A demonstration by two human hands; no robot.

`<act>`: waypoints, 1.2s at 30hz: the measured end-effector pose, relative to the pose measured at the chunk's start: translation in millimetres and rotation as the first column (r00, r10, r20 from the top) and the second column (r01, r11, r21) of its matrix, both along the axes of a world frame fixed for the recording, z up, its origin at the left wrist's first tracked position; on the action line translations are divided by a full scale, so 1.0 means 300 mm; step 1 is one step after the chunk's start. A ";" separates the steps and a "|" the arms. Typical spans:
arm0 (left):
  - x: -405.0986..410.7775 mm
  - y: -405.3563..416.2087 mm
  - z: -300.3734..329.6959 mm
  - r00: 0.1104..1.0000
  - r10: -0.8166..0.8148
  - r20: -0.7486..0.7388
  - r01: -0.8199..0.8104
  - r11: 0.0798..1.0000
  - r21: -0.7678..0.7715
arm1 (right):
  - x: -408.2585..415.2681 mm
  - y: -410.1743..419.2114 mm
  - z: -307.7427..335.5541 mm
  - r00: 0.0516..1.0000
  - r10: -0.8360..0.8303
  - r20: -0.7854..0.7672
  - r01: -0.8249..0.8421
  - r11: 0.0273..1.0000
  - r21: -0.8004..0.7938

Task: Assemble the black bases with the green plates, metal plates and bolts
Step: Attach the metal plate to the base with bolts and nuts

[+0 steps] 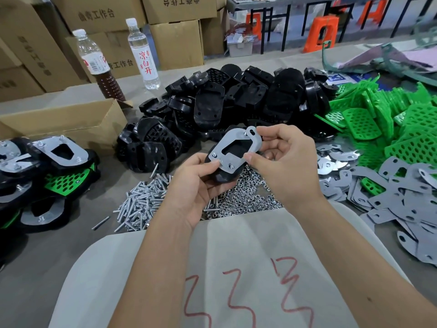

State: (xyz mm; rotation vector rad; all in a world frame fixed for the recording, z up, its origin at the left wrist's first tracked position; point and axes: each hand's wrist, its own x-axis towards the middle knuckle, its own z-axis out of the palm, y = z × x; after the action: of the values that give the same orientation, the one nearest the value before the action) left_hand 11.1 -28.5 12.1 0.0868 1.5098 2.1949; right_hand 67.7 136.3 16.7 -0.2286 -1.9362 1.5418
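- Two hands met over the counter [132, 261], working a single unit: the left hand [189, 185] cradled a black base [221, 176] from below, fingers curled under it and the thumb pressed on the near edge of a grey metal plate [233, 144] lying on top of it.
- The right hand [281, 159] pinched the far and right edges of that same plate between thumb and fingertips, seemingly nudging it square on the base.
- Small bolt ends appeared to poke through the holes near the left thumb, though they were too small to count with certainty.
- No green plate could be seen on the held unit; if one was there, the base hid it.
- Judged from this, the step in hand was seating the metal plate over the bolts, with fastening not yet done.
- The next move would likely call for nuts [246, 192], heaped directly beneath both hands, and a steady left-hand hold while the right let go to fetch one.
- Loose bolts [142, 202] lay just left of the left wrist; spare black bases [224, 100] were piled beyond the hands.
- Green plates [383, 114] and more metal plates [399, 200] lay to the right of the right hand.
- Finished units [47, 166] were stacked well to the left.
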 end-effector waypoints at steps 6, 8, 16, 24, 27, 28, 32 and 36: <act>-0.005 -0.006 -0.005 1.000 -0.002 -0.007 0.002 1.000 0.009 | 0.004 0.004 -0.001 0.998 -0.035 0.049 0.032 0.997 0.066; -0.003 -0.002 -0.006 1.000 0.000 -0.029 -0.001 1.000 -0.009 | 0.005 0.006 -0.002 0.996 -0.056 0.067 0.050 0.995 0.084; 0.010 0.011 -0.002 0.996 0.003 -0.087 -0.008 0.998 -0.060 | 0.004 -0.003 -0.004 0.989 -0.111 0.100 0.095 0.984 0.154; 0.015 0.020 -0.009 0.994 0.021 -0.109 -0.030 0.996 -0.081 | 0.006 -0.022 -0.011 0.972 -0.210 0.107 0.178 0.950 0.256; 0.016 0.020 -0.011 0.994 0.014 -0.111 -0.022 0.997 -0.075 | 0.006 -0.020 -0.015 0.955 -0.259 0.142 0.199 0.919 0.340; 0.015 0.020 -0.012 0.994 0.015 -0.107 -0.022 0.998 -0.063 | 0.007 -0.016 -0.015 0.950 -0.269 0.159 0.199 0.913 0.356; 0.010 0.018 -0.014 0.994 0.017 -0.107 -0.024 0.998 -0.058 | 0.009 0.007 -0.018 0.962 -0.201 0.183 0.160 0.963 0.217; 0.004 0.011 -0.011 0.993 -0.024 -0.115 0.020 0.999 -0.035 | -0.003 0.056 -0.020 0.952 0.154 0.265 -0.093 0.969 -0.231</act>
State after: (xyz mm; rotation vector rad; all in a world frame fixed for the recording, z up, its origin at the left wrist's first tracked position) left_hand 12.4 -25.2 8.8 0.2223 1.5996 2.1797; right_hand 66.7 153.1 10.7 -0.4480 -2.0272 1.8929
